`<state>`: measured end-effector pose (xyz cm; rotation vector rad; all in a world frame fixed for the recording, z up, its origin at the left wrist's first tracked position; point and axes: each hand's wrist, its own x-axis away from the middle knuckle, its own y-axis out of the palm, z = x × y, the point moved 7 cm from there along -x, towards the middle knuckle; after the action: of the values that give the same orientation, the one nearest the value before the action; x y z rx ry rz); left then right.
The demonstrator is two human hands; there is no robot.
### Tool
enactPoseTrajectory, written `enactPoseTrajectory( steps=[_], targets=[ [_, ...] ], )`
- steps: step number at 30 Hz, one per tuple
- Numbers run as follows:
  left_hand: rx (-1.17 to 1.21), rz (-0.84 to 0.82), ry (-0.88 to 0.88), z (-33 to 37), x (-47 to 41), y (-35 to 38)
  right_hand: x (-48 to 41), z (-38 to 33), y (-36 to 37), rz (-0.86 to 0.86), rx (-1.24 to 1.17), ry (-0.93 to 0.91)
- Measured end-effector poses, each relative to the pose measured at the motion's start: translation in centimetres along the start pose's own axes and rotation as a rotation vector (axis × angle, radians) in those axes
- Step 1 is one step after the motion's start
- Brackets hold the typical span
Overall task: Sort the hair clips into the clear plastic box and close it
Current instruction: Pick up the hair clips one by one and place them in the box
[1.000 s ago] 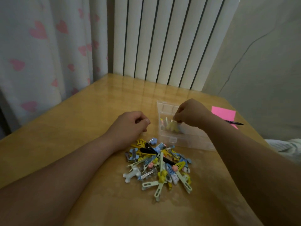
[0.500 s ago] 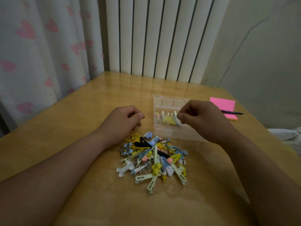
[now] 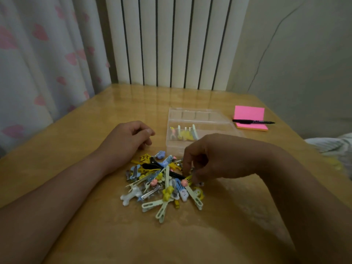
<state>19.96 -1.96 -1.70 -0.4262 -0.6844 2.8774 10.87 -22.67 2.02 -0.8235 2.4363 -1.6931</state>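
Observation:
A pile of hair clips [image 3: 162, 184] in yellow, pale green, blue, white and black lies on the wooden table. Behind it stands the clear plastic box [image 3: 198, 116], lid open, with several yellow and pale clips [image 3: 183, 133] in its left compartment. My right hand [image 3: 211, 156] hovers over the pile's right side, fingertips pinching at a yellow clip [image 3: 188, 178] with a pink bead. Loosely curled, my left hand [image 3: 126, 139] rests on the table to the left of the box, holding nothing.
A pink sticky-note pad [image 3: 249, 115] with a black pen [image 3: 253, 121] across it lies at the back right. The white radiator [image 3: 171, 40] and a heart-print curtain [image 3: 43, 54] border the table's far and left sides.
My right hand has left the box and come down toward me onto the right side of the clip pile. My left hand has stayed put.

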Motion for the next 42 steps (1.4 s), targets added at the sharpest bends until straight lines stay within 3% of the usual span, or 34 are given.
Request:
enactPoseTrajectory(
  steps=[5,13,16,19,23,25,30,37,42],
  targets=[
    [0.004,-0.008,0.005,0.0,0.0,0.1,-0.3,-0.4,0.9,-0.037,0.113,0.028],
    [-0.003,-0.017,0.016,0.0,-0.1,0.1,0.2,0.0,-0.4,-0.007,-0.015,-0.019],
    [0.001,-0.022,0.016,-0.1,-0.1,0.2,0.6,0.7,-2.0,0.12,-0.124,-0.033],
    [-0.006,-0.025,0.016,-0.2,-0.3,0.3,0.8,2.0,-3.7,0.363,-0.254,-0.005],
    [-0.004,-0.025,0.024,-0.4,-0.4,0.3,0.6,4.1,-5.5,0.704,-0.337,0.123],
    [-0.011,-0.025,0.033,-0.5,-0.4,0.4,0.0,4.7,-6.3,0.769,-0.377,0.192],
    [-0.017,-0.027,0.038,-0.3,-0.4,0.4,-4.0,4.7,-7.8,0.666,-0.291,0.331],
    [-0.005,-0.028,0.037,-0.4,-0.4,0.3,-9.1,5.3,-7.1,0.439,0.028,0.505],
    [-0.005,-0.032,0.043,-0.4,-0.4,0.3,-9.3,5.7,-7.1,0.445,0.007,0.496]
  ],
)
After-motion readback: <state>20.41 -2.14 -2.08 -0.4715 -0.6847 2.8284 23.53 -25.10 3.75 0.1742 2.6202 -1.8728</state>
